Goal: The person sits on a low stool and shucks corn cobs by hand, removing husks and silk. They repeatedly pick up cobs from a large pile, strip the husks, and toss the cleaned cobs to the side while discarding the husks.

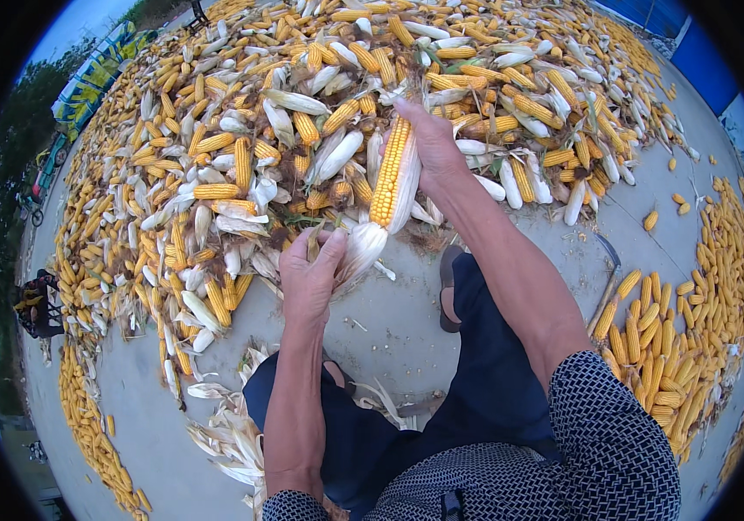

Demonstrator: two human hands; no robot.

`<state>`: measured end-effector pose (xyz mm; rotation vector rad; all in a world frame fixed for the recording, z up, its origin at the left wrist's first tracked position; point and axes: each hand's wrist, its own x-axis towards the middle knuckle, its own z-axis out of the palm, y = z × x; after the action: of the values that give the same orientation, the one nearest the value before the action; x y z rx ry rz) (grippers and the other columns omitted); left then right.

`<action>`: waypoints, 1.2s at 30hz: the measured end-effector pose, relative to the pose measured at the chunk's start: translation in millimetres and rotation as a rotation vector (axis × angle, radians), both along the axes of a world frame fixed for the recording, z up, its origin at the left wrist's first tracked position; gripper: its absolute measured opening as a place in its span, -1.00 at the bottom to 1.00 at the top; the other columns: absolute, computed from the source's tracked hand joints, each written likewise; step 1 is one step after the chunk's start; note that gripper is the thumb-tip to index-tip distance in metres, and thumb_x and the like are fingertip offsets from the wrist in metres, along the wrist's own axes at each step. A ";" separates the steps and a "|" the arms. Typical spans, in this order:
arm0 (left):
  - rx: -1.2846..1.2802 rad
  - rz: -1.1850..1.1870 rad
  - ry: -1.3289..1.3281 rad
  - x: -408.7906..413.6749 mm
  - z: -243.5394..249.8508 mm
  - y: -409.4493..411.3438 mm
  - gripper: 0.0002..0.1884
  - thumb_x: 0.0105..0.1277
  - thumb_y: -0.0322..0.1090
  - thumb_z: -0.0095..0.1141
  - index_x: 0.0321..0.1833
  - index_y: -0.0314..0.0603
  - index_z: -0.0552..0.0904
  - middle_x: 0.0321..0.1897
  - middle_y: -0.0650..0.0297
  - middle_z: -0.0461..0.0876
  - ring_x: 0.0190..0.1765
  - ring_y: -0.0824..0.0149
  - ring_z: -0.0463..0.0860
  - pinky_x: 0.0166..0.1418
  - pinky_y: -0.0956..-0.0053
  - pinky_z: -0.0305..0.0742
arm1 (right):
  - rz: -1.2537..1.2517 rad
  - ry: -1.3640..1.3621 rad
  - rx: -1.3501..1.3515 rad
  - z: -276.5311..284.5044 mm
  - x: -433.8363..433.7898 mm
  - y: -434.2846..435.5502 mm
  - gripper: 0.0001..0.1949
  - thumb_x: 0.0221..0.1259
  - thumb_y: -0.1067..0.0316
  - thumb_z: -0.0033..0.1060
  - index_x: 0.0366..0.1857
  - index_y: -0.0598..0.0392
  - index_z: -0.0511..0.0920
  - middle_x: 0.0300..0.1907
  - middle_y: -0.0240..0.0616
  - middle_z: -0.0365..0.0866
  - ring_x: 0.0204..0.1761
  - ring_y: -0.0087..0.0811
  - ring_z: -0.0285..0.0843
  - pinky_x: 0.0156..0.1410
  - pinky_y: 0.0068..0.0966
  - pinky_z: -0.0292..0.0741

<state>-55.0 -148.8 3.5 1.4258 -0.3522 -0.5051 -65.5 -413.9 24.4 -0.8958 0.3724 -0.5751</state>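
A partly husked ear of corn (390, 185) hangs before me, its yellow kernels bare along one side. Pale husk (409, 189) still covers its right side and gathers at the lower end (365, 251). My right hand (434, 140) grips the upper end of the ear. At the lower end my left hand (313, 267) has thumb and fingers pinched on a strip of dry husk (314, 242). Behind both hands rises a large heap of corn ears (228, 163), some bare yellow and some wrapped in whitish husk.
Husked ears (665, 352) lie piled at the right, with a sickle (608, 273) beside them. Loose husks (232, 430) lie by my left leg. A person (36, 303) sits at the far left, below a parked three-wheeled vehicle (52, 159). Blue panels (704, 65) stand at the upper right.
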 end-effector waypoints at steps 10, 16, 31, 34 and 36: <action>0.103 -0.384 0.101 -6.4 -10.7 -27.0 -0.44 0.28 -0.13 0.65 0.21 -0.34 0.73 -0.22 0.27 0.75 -0.27 0.48 0.70 -0.25 0.49 0.61 | 0.148 -0.104 -0.062 1.9 -4.8 28.9 -0.62 0.51 0.01 0.48 -0.11 0.16 0.62 -0.39 -0.16 0.73 -0.46 -0.29 0.79 -0.29 -0.27 0.80; 0.002 -0.450 0.278 -9.9 -19.5 -28.8 -0.57 0.30 -0.31 0.58 0.14 -0.33 0.71 -0.20 0.30 0.73 -0.29 0.48 0.71 -0.28 0.48 0.61 | 0.245 -0.172 0.030 3.8 -9.2 30.2 -0.61 0.53 0.00 0.46 -0.14 0.16 0.60 -0.40 -0.14 0.73 -0.44 -0.26 0.79 -0.28 -0.23 0.81; 0.331 -0.433 -0.282 -13.0 -5.7 -18.5 -0.68 0.50 -0.24 0.37 0.11 -0.33 0.67 -0.33 0.29 0.70 -0.33 0.45 0.67 -0.21 0.39 0.57 | 0.168 0.032 -0.176 -14.4 -4.4 47.2 -0.64 0.48 0.08 0.56 0.01 0.17 0.72 -0.28 -0.33 0.71 -0.35 -0.48 0.72 -0.24 -0.44 0.72; 0.364 -0.438 -0.359 -12.2 -4.4 -15.0 -0.63 0.48 -0.24 0.40 0.17 -0.38 0.66 -0.24 0.23 0.76 -0.23 0.35 0.73 -0.07 0.32 0.63 | 0.193 0.049 -0.054 -15.6 -4.9 46.5 -0.62 0.41 0.13 0.61 -0.02 0.25 0.70 -0.26 -0.24 0.74 -0.32 -0.40 0.75 -0.20 -0.36 0.74; 0.395 -0.427 -0.428 -13.1 -1.9 -12.9 -0.60 0.47 -0.24 0.41 0.19 -0.39 0.66 -0.20 0.20 0.78 -0.17 0.31 0.75 0.02 0.29 0.65 | 0.224 0.057 0.051 -18.7 -3.6 44.9 -0.60 0.38 0.14 0.64 -0.02 0.28 0.69 -0.24 -0.18 0.76 -0.30 -0.35 0.78 -0.16 -0.30 0.77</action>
<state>-68.1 -161.7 1.6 1.8545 -0.9549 -0.6347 -69.1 -369.0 5.8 -0.8928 0.3316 -0.3333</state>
